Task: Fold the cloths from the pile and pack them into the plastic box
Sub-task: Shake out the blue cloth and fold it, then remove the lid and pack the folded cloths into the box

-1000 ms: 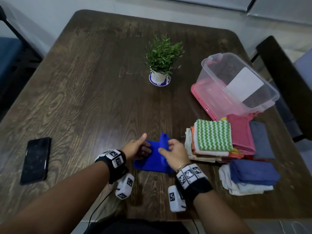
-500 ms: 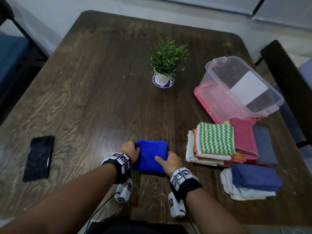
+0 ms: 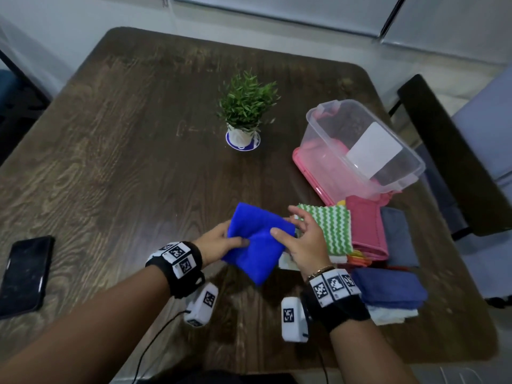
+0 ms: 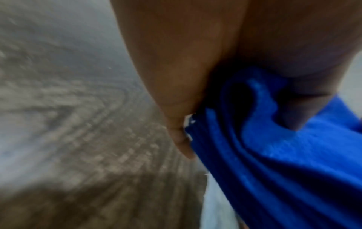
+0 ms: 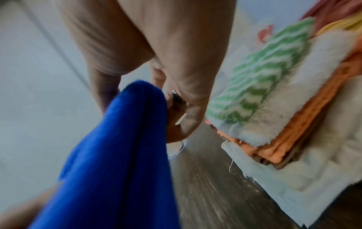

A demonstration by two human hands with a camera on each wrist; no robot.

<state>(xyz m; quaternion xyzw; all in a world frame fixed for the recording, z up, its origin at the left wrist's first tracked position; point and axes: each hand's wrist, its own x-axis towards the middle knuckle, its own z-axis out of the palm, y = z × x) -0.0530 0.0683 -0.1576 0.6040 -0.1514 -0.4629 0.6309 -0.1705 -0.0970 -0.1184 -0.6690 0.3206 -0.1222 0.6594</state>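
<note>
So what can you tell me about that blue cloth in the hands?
The blue cloth is a plain, bright blue, fuzzy fabric, folded into a thick, soft bundle. It is tilted, one corner hanging toward the table. The left hand grips its left edge and the right hand pinches its right side.

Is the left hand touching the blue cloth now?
Touching. In the head view the left hand holds the blue cloth, its thumb pressed on top.

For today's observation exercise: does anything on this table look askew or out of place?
The plastic box sits tilted, propped on its pink lid rather than flat on the table. Otherwise nothing stands out.
</note>
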